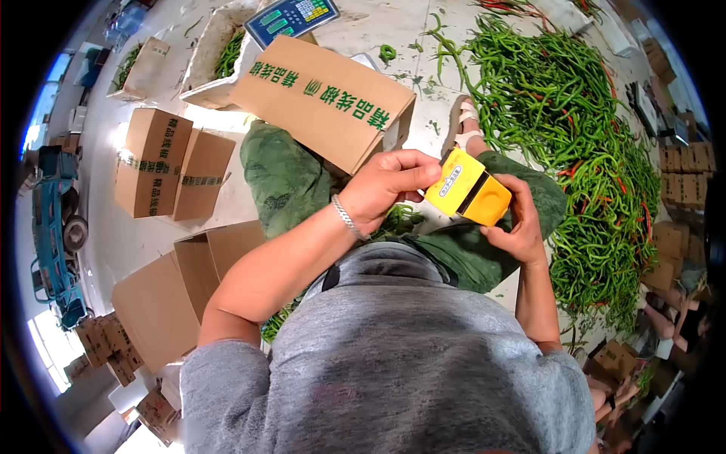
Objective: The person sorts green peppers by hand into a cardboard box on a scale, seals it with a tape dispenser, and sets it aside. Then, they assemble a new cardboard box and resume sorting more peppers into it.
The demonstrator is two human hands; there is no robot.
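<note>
Both my hands hold a yellow tape dispenser (455,184) above my lap. It has a white printed label and a dark slot near the rounded end. My left hand (386,185) pinches its upper left edge between thumb and fingers. My right hand (522,223) grips the rounded end, thumb below and fingers over the far side. In front of my knees lies a closed cardboard carton (321,98) with green printing. Behind it shows the display of a blue digital scale (291,19).
A large heap of green chili peppers (560,98), with some red ones, spreads on the right. At left are printed cartons (151,166) and an open cardboard box (162,303). A foam box (204,64) holds peppers. A blue vehicle (57,234) stands far left; other people's limbs show at lower right.
</note>
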